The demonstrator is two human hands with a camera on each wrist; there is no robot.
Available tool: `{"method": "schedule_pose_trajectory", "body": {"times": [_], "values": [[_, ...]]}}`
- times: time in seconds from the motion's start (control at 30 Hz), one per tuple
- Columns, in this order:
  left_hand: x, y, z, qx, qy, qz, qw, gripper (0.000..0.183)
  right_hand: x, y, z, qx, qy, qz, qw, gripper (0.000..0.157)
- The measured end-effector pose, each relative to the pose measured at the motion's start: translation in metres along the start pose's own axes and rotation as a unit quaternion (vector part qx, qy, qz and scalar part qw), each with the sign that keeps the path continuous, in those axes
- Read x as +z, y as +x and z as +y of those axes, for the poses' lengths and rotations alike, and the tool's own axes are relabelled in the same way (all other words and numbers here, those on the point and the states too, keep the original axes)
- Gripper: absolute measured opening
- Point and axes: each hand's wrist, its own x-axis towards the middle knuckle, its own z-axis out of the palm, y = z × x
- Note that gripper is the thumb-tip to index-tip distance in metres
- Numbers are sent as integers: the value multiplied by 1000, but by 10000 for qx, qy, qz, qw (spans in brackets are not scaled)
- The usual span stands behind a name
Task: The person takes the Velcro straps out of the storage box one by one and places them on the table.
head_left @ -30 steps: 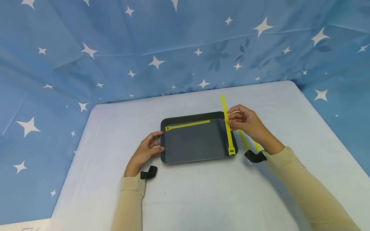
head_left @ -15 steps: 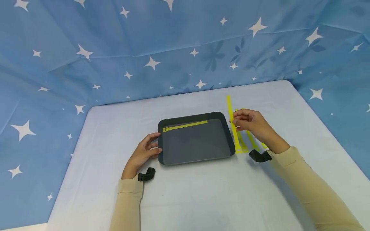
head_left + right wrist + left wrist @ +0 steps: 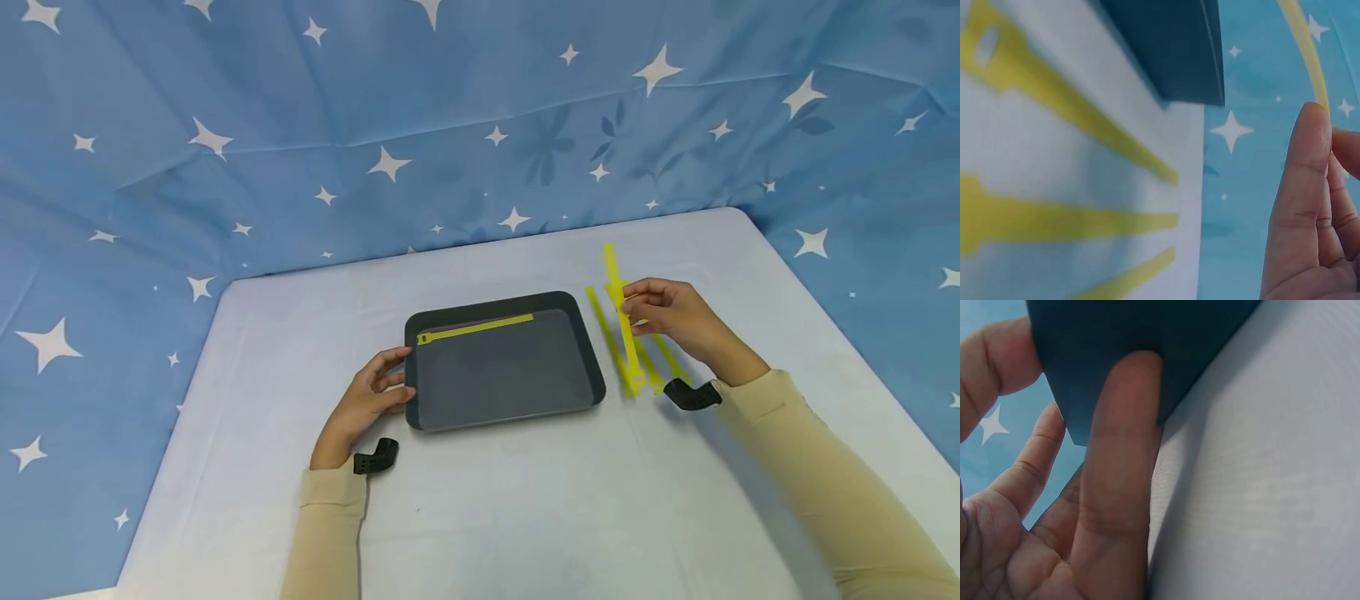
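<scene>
Yellow straps [image 3: 630, 354], white-starred blue backdrop [image 3: 450, 100]

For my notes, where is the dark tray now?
In the head view, the dark tray lies on the white table, left hand at its left end, yellow strips to its right.

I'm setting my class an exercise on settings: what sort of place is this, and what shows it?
Probably a tabletop staged for recording hand tasks, likely indoors: a white-topped table, a blue star-patterned cloth hanging behind it, and a small black device at each wrist.
</scene>
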Motion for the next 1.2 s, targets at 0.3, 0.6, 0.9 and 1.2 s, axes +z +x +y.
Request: {"method": "schedule_pose_trajectory", "body": {"times": [0.3, 0.6, 0.9, 1.2], "values": [[1, -1, 0, -7, 38, 35, 10000, 70, -25, 7, 12, 464, -457, 201, 9977, 44], [1, 0, 0, -79, 108, 81, 9999, 70, -47, 10, 20, 684, -809, 206, 9942, 48], [-1, 0, 0, -77, 91, 87, 9999, 71, -64, 13, 26, 895, -1146, 159, 9892, 50], [0, -1, 0, -72, 106, 112, 9999, 70, -76, 14, 36, 1255, -1281, 234, 9835, 53]]}}
